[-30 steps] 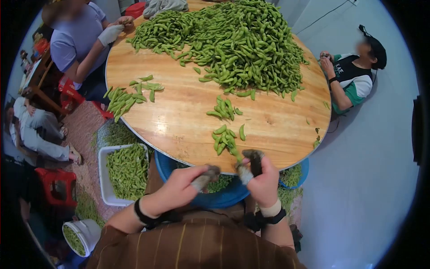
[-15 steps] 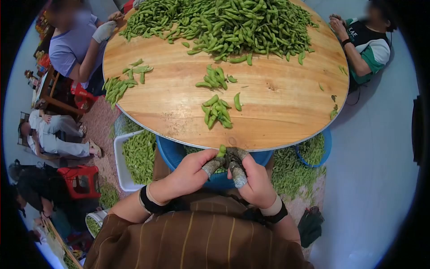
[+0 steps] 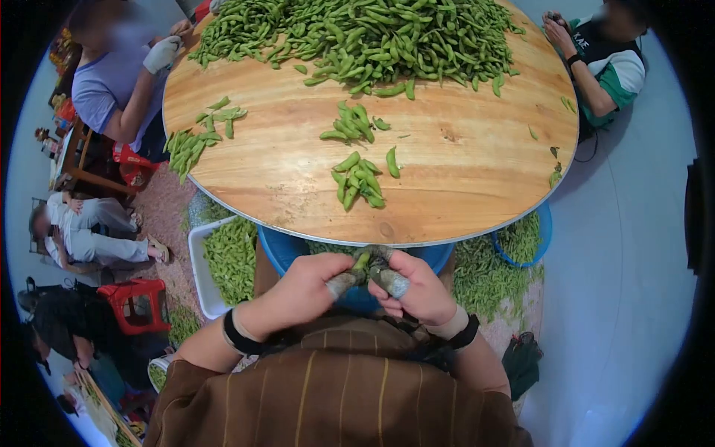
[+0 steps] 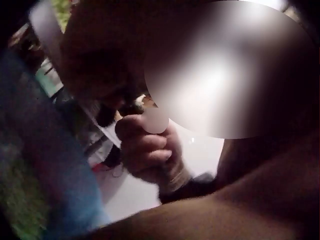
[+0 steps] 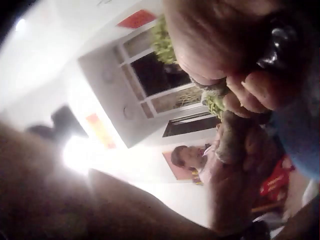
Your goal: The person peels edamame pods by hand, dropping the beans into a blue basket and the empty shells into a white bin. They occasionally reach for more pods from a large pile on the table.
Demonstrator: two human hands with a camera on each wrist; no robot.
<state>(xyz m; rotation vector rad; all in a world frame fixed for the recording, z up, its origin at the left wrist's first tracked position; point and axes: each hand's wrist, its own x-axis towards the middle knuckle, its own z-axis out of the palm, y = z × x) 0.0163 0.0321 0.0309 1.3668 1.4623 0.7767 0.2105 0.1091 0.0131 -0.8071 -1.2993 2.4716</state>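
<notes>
Both hands meet just off the near edge of the wooden table (image 3: 283, 160), above a blue tub (image 3: 269, 246). A green soybean pod (image 3: 362, 261) is pinched by my left hand (image 3: 316, 281), whose thumb and fingertip wear dirty grey wraps. My right hand (image 3: 418, 290), with similar wraps, grips at the same pod, its thumb bent over it. In the right wrist view part of the green pod (image 5: 215, 106) shows between the fingers. The rest of it is hidden. On the table ahead lies a small group of pods (image 3: 357, 181), with another small group (image 3: 348, 123) behind.
A large heap of pods (image 3: 402, 48) covers the far side of the table. To the left stands a white bin (image 3: 201, 272) of pods; a blue basket (image 3: 547, 237) sits at right. Two people work at the table, one at left (image 3: 119, 82), one at right (image 3: 607, 74).
My right hand has drawn back from the near small group of pods. The two hands, apart before, have come together around one pod. The head view has shifted downward.
</notes>
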